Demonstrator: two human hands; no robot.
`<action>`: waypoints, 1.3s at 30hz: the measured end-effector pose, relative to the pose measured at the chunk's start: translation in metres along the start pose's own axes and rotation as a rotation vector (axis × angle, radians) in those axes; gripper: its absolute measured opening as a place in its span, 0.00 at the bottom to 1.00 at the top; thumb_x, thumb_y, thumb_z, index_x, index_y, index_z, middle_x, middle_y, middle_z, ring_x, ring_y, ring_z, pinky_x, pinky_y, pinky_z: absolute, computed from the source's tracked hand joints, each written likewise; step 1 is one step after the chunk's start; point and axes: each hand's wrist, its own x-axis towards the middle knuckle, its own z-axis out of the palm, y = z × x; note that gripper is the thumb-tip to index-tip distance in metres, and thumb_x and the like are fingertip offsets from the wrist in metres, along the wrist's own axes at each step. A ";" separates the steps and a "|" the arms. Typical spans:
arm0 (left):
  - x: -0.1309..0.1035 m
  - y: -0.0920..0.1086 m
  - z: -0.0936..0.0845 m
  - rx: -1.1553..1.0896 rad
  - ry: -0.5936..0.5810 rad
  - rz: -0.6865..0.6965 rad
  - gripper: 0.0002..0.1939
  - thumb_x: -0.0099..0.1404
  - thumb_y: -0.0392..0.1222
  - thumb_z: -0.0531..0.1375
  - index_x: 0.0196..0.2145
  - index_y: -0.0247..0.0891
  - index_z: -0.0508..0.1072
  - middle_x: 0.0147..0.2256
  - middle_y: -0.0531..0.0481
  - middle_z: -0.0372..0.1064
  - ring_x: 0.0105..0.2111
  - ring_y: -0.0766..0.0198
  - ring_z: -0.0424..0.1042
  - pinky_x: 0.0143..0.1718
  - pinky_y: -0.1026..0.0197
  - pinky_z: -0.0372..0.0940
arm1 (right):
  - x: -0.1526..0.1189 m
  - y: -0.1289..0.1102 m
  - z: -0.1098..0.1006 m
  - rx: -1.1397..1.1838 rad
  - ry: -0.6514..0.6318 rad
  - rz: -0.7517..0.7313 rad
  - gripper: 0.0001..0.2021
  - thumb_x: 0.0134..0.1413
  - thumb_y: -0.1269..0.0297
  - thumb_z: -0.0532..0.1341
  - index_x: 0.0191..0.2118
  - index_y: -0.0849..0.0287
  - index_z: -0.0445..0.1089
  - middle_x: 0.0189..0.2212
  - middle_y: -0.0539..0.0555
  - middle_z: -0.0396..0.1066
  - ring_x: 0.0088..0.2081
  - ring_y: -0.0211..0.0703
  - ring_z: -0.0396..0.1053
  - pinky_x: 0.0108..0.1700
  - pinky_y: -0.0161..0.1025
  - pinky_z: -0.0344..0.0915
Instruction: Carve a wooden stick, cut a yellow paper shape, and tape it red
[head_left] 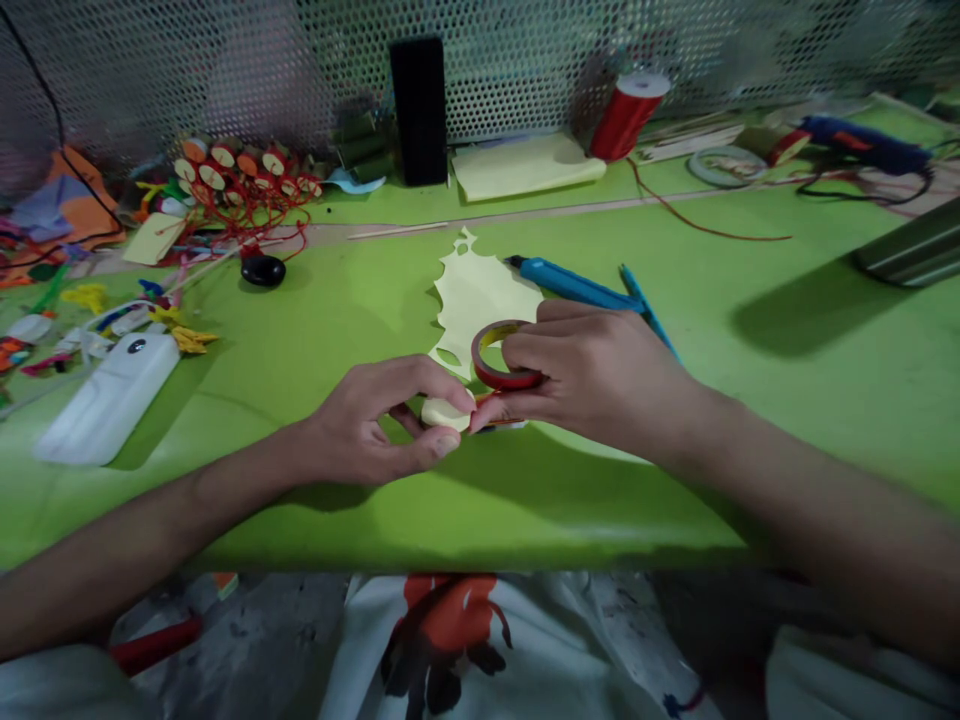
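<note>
Between its thumb and fingers, my left hand (360,425) pinches a small pale-yellow round piece (444,413), held just above the green tabletop. My right hand (600,360) is closed on a red roll of tape (513,381), with fingers through the ring. Its fingertips meet the right edge of the round piece. Beyond both hands lies a pale-yellow paper sheet (484,295) with scalloped cut-outs along its edge. A blue utility knife (574,282) and a thin blue pen-like stick (646,308) rest beside the sheet, partly behind my right hand. Something small beneath my right fingers is mostly hidden.
At left are a white power-bank-like device (112,400), colourful small pieces and a bundle of rolls with red cord (240,175). A black phone (418,110), red spool (628,115) and glue gun (862,143) stand or lie at the back. A metal cylinder (915,245) is at right.
</note>
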 end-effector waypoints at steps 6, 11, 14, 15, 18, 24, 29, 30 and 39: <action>0.005 0.004 -0.001 -0.236 -0.040 -0.218 0.11 0.67 0.39 0.69 0.46 0.37 0.77 0.40 0.47 0.78 0.32 0.69 0.76 0.29 0.73 0.71 | 0.000 0.001 0.002 -0.081 0.040 -0.036 0.33 0.64 0.29 0.55 0.32 0.57 0.75 0.20 0.51 0.65 0.29 0.44 0.62 0.33 0.40 0.47; 0.007 0.006 -0.001 -0.325 -0.042 -0.322 0.13 0.65 0.42 0.70 0.46 0.35 0.78 0.41 0.45 0.78 0.31 0.68 0.76 0.29 0.72 0.72 | 0.000 0.002 0.003 -0.086 0.079 -0.059 0.37 0.68 0.29 0.48 0.29 0.58 0.74 0.19 0.52 0.65 0.29 0.43 0.61 0.33 0.40 0.47; 0.006 0.005 0.001 -0.373 -0.036 -0.343 0.14 0.65 0.42 0.71 0.46 0.35 0.78 0.39 0.47 0.78 0.30 0.69 0.75 0.29 0.72 0.72 | -0.001 0.002 0.002 -0.072 0.084 -0.063 0.35 0.70 0.31 0.50 0.30 0.58 0.74 0.20 0.52 0.65 0.28 0.42 0.60 0.33 0.39 0.46; 0.006 0.005 0.001 -0.382 -0.032 -0.338 0.14 0.64 0.42 0.72 0.46 0.35 0.78 0.38 0.47 0.77 0.30 0.69 0.75 0.29 0.72 0.72 | -0.001 0.002 0.002 -0.068 0.088 -0.069 0.34 0.70 0.32 0.50 0.30 0.58 0.74 0.19 0.52 0.65 0.28 0.42 0.60 0.32 0.39 0.46; 0.004 0.003 0.002 -0.389 -0.023 -0.340 0.15 0.65 0.43 0.72 0.46 0.35 0.78 0.38 0.46 0.78 0.30 0.69 0.75 0.29 0.72 0.72 | 0.000 0.001 0.001 -0.071 0.078 -0.065 0.32 0.69 0.33 0.54 0.30 0.58 0.73 0.19 0.51 0.64 0.29 0.43 0.61 0.32 0.39 0.47; 0.000 0.001 0.004 -0.454 -0.002 -0.409 0.20 0.65 0.52 0.73 0.47 0.36 0.81 0.39 0.46 0.80 0.32 0.67 0.76 0.34 0.66 0.74 | 0.000 0.001 -0.001 -0.113 0.049 -0.042 0.29 0.62 0.33 0.63 0.28 0.57 0.72 0.19 0.51 0.63 0.29 0.44 0.62 0.32 0.40 0.47; -0.003 -0.002 0.004 -0.378 -0.019 -0.385 0.23 0.68 0.56 0.70 0.50 0.35 0.82 0.39 0.45 0.81 0.31 0.66 0.77 0.33 0.66 0.74 | 0.000 0.001 -0.001 -0.118 0.059 -0.068 0.27 0.58 0.36 0.68 0.28 0.58 0.72 0.19 0.50 0.62 0.29 0.43 0.62 0.32 0.39 0.47; -0.003 -0.003 0.004 -0.324 -0.028 -0.362 0.23 0.69 0.57 0.69 0.50 0.35 0.82 0.39 0.45 0.82 0.30 0.66 0.77 0.32 0.67 0.74 | 0.000 0.001 -0.001 -0.115 0.067 -0.068 0.27 0.56 0.36 0.69 0.27 0.58 0.72 0.19 0.50 0.61 0.29 0.43 0.63 0.32 0.39 0.47; -0.002 -0.001 0.002 0.088 -0.083 -0.141 0.22 0.76 0.59 0.60 0.48 0.37 0.81 0.35 0.51 0.83 0.28 0.70 0.77 0.31 0.72 0.69 | 0.001 0.007 0.001 -0.072 0.074 -0.123 0.29 0.55 0.32 0.67 0.26 0.57 0.70 0.19 0.48 0.59 0.27 0.42 0.58 0.31 0.39 0.47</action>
